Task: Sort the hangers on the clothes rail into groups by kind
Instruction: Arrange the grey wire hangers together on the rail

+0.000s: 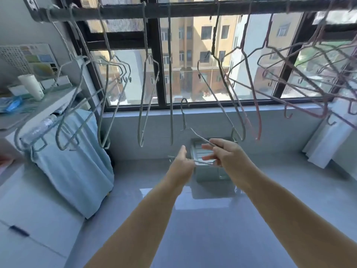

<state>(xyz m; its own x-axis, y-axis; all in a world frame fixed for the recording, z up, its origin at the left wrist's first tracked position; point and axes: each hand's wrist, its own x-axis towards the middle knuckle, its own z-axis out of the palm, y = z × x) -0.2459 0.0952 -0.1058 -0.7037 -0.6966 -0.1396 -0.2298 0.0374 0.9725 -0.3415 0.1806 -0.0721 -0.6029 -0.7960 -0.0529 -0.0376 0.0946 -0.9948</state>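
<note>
Head cam, wide-angle, fwd at window (157, 55), rail (189, 7) overhead.

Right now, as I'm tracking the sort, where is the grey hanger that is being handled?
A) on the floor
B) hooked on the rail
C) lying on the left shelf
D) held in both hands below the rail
D: the left hand and right hand hold the grey hanger, its hook free in the air below the rail.
</note>
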